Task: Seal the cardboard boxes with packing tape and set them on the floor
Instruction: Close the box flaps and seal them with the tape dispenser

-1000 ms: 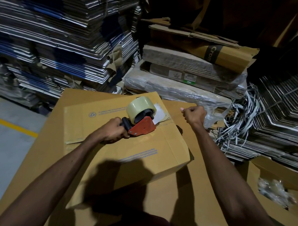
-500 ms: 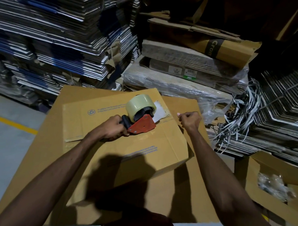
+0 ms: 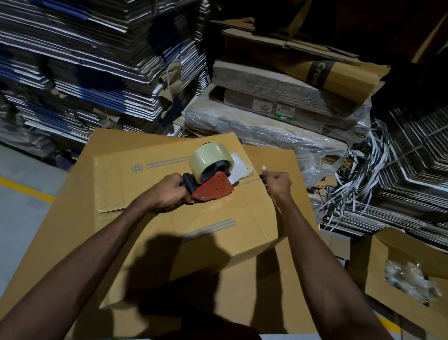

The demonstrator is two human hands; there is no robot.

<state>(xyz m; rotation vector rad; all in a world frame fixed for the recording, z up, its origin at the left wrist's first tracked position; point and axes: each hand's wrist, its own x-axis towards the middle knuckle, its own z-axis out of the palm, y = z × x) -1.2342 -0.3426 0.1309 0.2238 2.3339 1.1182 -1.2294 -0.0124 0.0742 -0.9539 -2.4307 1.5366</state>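
Observation:
A brown cardboard box (image 3: 164, 226) with closed flaps lies in front of me on a larger flat cardboard sheet (image 3: 60, 239). My left hand (image 3: 168, 193) grips the black handle of a red tape dispenser (image 3: 212, 186) carrying a clear tape roll (image 3: 208, 159), set on the box's centre seam near its right end. My right hand (image 3: 277, 183) is curled at the box's right edge, level with the seam; whether it pinches the tape end I cannot tell.
Tall stacks of flattened cartons (image 3: 81, 60) rise behind on the left. Plastic-wrapped cardboard bundles (image 3: 271, 120) sit straight ahead, loose strapping (image 3: 358, 188) to the right. An open box (image 3: 405, 275) with clear plastic inside stands at right. Grey floor with a yellow line (image 3: 19, 186) lies left.
My right hand has moved from beyond the box's far right corner down to the right end of the seam. The dispenser and left hand stay on the seam.

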